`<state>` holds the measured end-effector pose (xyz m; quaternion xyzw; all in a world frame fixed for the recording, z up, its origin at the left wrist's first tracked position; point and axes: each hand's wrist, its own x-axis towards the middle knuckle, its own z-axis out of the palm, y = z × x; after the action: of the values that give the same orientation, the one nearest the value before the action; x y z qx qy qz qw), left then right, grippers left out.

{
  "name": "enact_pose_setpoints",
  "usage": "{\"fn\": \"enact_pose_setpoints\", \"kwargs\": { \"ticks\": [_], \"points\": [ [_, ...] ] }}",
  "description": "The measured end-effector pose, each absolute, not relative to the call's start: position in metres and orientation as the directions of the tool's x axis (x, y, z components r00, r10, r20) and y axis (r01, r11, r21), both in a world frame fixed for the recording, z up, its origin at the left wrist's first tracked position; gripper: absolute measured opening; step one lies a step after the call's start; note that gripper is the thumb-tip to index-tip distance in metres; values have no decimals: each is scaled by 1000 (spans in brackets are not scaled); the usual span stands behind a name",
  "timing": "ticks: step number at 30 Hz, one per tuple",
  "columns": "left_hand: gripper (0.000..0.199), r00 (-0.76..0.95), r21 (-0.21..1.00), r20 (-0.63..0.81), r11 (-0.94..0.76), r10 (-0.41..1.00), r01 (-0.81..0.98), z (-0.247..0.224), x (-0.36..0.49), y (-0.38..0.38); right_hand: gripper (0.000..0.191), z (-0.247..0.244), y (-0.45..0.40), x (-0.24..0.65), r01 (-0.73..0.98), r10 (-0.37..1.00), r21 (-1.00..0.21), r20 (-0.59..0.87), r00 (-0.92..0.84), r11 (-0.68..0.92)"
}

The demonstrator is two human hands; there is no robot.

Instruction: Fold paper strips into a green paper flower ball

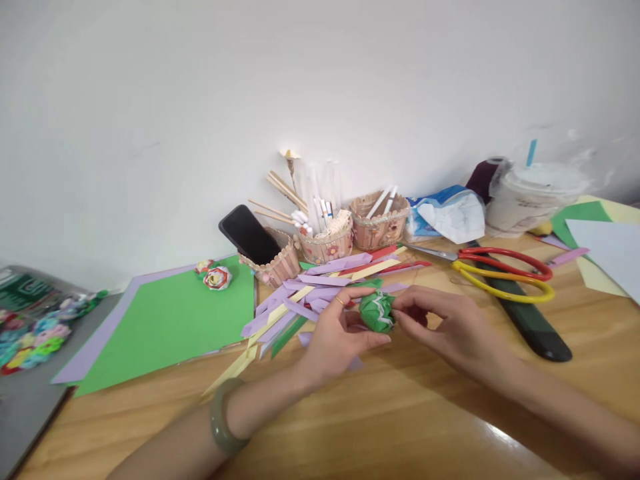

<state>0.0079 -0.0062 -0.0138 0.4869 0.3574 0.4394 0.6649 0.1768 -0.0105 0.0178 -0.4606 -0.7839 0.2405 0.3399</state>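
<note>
Between my two hands is a small green folded-paper ball (376, 311) with a white zigzag band, held above the wooden table. My left hand (334, 330) grips it from the left, thumb below and fingers above and behind. The thumb and fingertips of my right hand (440, 319) pinch its right side. Just behind lies a loose pile of folded paper strips (320, 283), mostly purple, with some yellow, red and green ones. Whatever the right fingertips press against at the ball's edge is too small to make out.
Scissors (505, 270) with red and yellow handles rest over a black-handled tool (533, 320) at right. Green paper sheets (175, 327) and paper rosettes (217, 277) lie left. A phone (250, 233), decorated baskets (380, 220) and a lidded cup (530, 193) stand along the wall.
</note>
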Motion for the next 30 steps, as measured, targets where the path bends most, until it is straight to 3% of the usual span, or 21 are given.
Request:
{"fn": "enact_pose_setpoints", "kwargs": {
  "ticks": [12,20,24,27,30],
  "points": [
    [53,364,970,-51,133,930,-203,-13,8,-7,16,18,-10,177,575,853,-630,375,-364,522],
    [52,357,972,-75,149,931,-184,-12,8,-8,14,6,-14,176,644,814,-513,468,-344,567],
    [52,350,973,-86,154,933,-171,-12,8,-7,17,12,-13,177,553,858,-655,388,-337,514],
    [53,341,973,-91,157,936,-171,-11,9,-7,20,20,-10,179,466,919,-808,220,-327,359],
    [53,346,972,-92,160,934,-172,-11,8,-7,25,23,-7,181,392,939,-888,112,-324,241]
  ]
}}
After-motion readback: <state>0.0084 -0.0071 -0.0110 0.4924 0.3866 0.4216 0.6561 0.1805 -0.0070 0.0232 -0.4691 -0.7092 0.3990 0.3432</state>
